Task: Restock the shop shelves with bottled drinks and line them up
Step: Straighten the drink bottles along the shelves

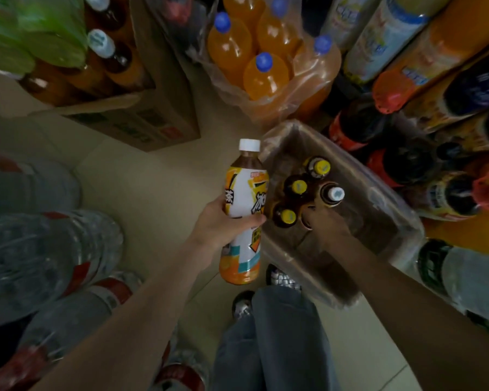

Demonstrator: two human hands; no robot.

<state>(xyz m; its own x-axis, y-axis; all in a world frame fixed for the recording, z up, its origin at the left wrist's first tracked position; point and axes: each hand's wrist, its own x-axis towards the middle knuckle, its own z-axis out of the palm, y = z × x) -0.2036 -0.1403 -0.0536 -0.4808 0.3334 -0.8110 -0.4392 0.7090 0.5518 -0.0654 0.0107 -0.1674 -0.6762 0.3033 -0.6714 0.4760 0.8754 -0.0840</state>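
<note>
Four dark-brown tea bottles stand grouped in the plastic-wrapped cardboard tray on the pale tiled floor, three with yellow caps and one with a white cap. Left of the tray, the left hand grips an upright orange-and-white labelled tea bottle with a white cap around its middle. The right hand reaches into the tray at the white-capped bottle; whether its fingers have closed on it I cannot tell. Orange soda bottles with blue caps sit farther back in torn plastic wrap.
</note>
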